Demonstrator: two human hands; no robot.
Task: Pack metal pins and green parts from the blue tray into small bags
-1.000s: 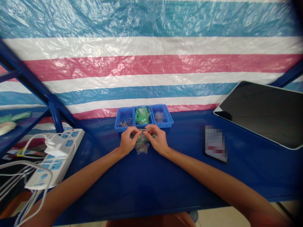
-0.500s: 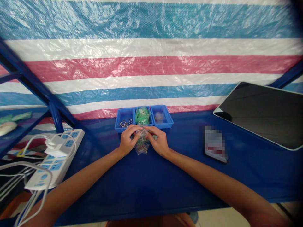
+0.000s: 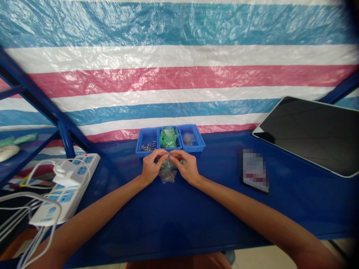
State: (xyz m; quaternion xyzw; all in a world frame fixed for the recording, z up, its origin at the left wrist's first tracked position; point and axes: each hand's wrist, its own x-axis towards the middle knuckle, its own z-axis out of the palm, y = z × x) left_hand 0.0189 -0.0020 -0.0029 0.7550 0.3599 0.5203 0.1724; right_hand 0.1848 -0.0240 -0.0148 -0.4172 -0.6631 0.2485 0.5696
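The left hand [image 3: 151,166] and right hand [image 3: 187,167] meet over the middle of the blue tabletop [image 3: 213,220], thumb and fingers of each pinched on the upper edge of a clear plastic bag [image 3: 168,176]. The bag spreads below the fingertips towards the near side, with small pieces inside, too small to make out; whether it rests on the tabletop I cannot tell.

Just beyond the hands stand three blue trays [image 3: 198,141] side by side: thin metal pieces [image 3: 148,146] in the left one, green packets [image 3: 168,142] in the middle, a translucent packet [image 3: 188,138] in the right.

A phone [image 3: 255,170], its face blurred, lies to the right, near a dark-screened panel [image 3: 311,134]. On the left, a white power strip [image 3: 62,203] carries a plugged-in adapter [image 3: 68,175].
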